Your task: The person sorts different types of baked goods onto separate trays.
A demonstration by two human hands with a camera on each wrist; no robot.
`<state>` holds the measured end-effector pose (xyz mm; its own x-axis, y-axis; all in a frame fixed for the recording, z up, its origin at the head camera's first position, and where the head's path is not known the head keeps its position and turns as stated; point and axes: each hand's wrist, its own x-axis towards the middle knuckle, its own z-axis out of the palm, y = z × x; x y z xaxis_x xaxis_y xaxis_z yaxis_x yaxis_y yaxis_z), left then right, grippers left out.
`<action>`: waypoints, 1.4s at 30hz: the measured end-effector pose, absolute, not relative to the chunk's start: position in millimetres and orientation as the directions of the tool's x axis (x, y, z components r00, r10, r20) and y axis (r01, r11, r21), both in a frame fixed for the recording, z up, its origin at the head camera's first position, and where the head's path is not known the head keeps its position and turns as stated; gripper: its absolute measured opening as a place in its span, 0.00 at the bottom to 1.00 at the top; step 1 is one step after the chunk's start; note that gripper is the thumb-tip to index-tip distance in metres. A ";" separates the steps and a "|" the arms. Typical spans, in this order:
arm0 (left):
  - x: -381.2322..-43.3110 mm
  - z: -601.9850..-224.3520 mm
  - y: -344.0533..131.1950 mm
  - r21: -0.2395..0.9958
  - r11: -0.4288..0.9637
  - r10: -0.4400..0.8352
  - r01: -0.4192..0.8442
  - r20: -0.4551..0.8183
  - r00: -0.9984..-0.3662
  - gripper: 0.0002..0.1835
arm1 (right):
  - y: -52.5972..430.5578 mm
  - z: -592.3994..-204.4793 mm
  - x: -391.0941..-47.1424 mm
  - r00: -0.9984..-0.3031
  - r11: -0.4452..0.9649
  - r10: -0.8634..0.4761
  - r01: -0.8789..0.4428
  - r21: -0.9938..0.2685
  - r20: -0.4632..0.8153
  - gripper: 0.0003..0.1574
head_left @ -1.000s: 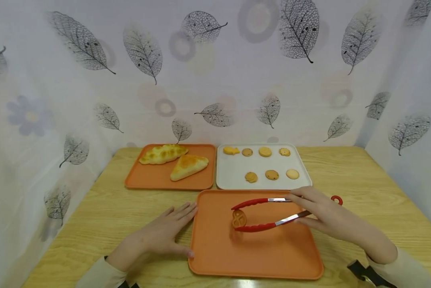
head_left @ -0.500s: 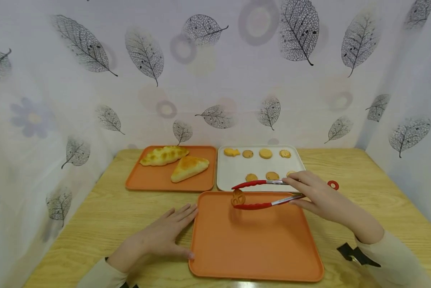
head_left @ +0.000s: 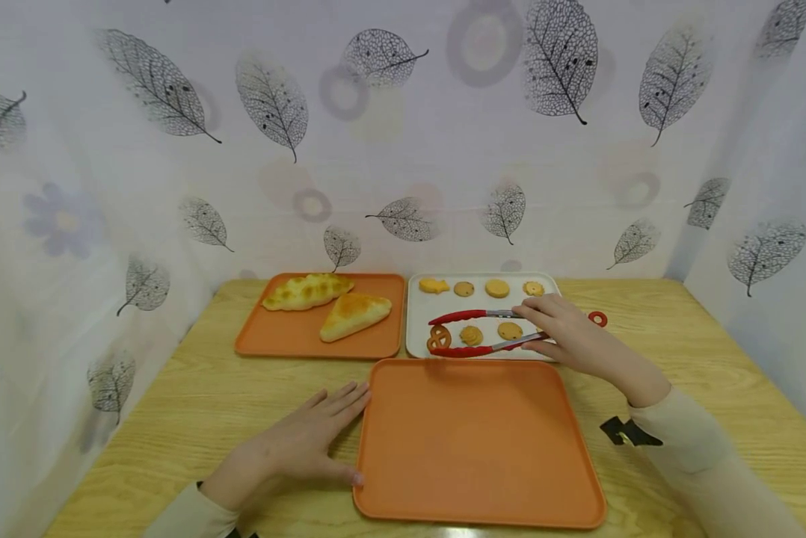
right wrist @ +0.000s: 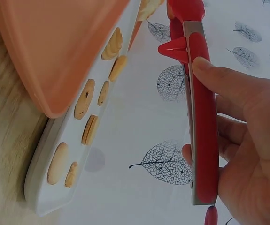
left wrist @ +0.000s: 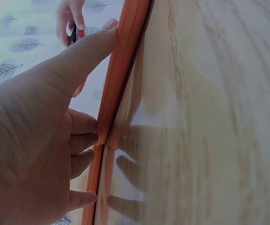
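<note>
My right hand (head_left: pixel 574 336) holds red-tipped metal tongs (head_left: pixel 466 317) over the white tray (head_left: pixel 419 314) in the head view. A pretzel-shaped biscuit (head_left: pixel 440 339) sits between the tong tips, at the tray's front left corner. In the right wrist view, thumb and fingers grip the red handle (right wrist: pixel 203 117). My left hand (head_left: pixel 305 441) lies with fairly straight fingers at the left edge of the near orange tray (head_left: pixel 477 448). The left wrist view has its thumb and fingertips against that orange rim (left wrist: pixel 118 61).
Several biscuits stand in two rows on the white tray, among them a fish-shaped one (head_left: pixel 434 285) and a swirled one (head_left: pixel 471 335). To the left, another orange tray (head_left: pixel 282 340) bears a braided loaf (head_left: pixel 309 290) and a triangular bread (head_left: pixel 354 315). A leaf-print curtain (head_left: pixel 403 149) surrounds the wooden table (head_left: pixel 228 403).
My right hand has carried the pretzel biscuit in the tongs away from the near orange tray, forward to the white tray. The left hand has stayed in place.
</note>
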<state>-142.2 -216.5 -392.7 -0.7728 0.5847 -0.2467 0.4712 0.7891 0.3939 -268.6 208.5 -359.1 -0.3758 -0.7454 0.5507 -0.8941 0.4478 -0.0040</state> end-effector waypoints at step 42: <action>-143.7 -393.9 -217.0 0.387 0.790 0.587 0.476 -0.253 -0.769 0.61 | 185.5 -376.3 -302.7 -0.545 0.574 -0.749 -0.818 -0.040 0.378 0.32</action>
